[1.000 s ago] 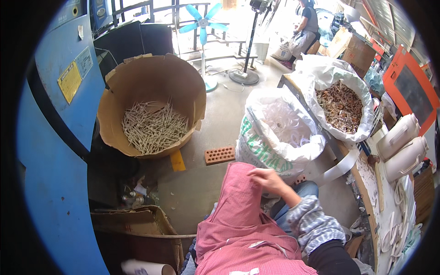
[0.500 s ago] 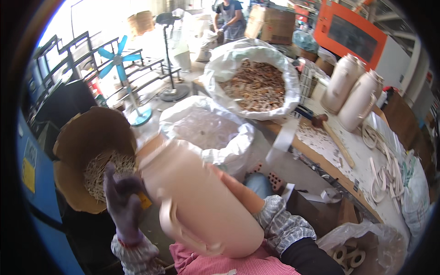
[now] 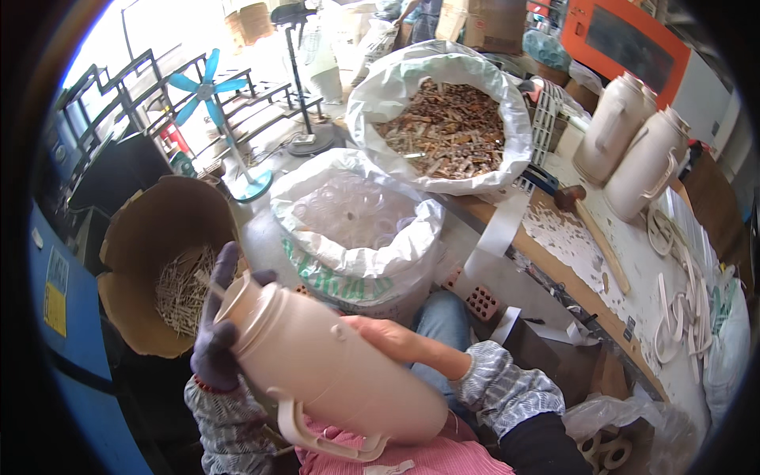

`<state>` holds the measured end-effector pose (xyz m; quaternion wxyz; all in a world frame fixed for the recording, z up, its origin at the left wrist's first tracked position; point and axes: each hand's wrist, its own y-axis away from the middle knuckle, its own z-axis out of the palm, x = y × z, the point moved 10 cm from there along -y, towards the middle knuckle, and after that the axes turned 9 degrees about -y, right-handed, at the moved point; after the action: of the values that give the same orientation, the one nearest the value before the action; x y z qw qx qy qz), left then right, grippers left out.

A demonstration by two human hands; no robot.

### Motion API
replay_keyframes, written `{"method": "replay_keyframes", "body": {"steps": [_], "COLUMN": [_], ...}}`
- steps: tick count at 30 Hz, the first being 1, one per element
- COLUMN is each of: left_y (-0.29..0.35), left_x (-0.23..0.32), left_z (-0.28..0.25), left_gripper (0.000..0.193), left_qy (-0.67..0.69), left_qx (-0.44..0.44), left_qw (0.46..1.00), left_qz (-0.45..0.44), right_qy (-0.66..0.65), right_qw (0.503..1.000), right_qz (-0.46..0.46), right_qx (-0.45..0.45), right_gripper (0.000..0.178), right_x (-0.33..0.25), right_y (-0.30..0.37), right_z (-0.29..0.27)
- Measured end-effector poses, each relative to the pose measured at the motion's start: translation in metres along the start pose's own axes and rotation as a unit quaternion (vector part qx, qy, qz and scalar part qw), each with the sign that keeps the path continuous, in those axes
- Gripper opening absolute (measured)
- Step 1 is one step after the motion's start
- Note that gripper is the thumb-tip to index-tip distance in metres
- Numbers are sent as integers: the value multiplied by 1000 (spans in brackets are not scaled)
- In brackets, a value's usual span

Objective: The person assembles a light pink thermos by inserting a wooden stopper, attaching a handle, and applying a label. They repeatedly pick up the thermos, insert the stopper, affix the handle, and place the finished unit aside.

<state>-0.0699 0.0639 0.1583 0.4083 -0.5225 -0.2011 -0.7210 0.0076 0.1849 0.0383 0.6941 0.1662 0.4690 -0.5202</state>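
A pale beige plastic jug body (image 3: 336,368) with a side handle (image 3: 309,431) lies tilted across my lap, its open mouth up and to the left. My right hand (image 3: 392,339), bare, is wrapped over the jug's upper side and grips it. At the mouth is my left hand (image 3: 215,348), in a dark purple glove, its fingers bent around the rim. A thin beige stick (image 3: 209,283) shows between those gloved fingers beside the mouth. The palm side of the left hand is hidden.
A brown cardboard drum (image 3: 131,317) with thin beige sticks stands left. Ahead are white sacks of clear rings (image 3: 348,214) and brown scraps (image 3: 447,131). The bench (image 3: 633,317) on the right carries similar jugs (image 3: 645,166), a hammer (image 3: 602,241) and beige strips (image 3: 673,321).
My left hand, apart from the jug before, has come to its mouth and closed there. The jug has turned a little, and its mouth now shows. My view has shifted slightly.
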Motion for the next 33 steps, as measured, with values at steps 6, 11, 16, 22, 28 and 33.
{"method": "replay_keyframes", "body": {"steps": [6,11,16,22,28,33], "left_y": [16,4,16,13,41,51], "left_x": [11,27,51,85,101,122], "left_z": [-26,-32,-43,-8,-22,2], "left_gripper": [99,82,66,49,36,34], "left_qy": [-97,-264,-449,-600,-670,-719], "left_qx": [57,71,100,107,138,120], "left_qw": [993,954,864,743,653,591], "left_qz": [37,125,206,278,325,345], "right_qy": [65,285,360,378,339,339], "right_qw": [998,941,832,615,714,848], "right_qz": [11,-11,-31,-185,-127,-74], "right_qx": [21,184,422,666,600,400], "right_gripper": [49,29,23,18,18,32], "right_x": [11,-21,-101,-205,-158,-59], "right_y": [-17,42,188,383,311,153], "right_z": [-10,-58,-116,-102,-106,-105]}}
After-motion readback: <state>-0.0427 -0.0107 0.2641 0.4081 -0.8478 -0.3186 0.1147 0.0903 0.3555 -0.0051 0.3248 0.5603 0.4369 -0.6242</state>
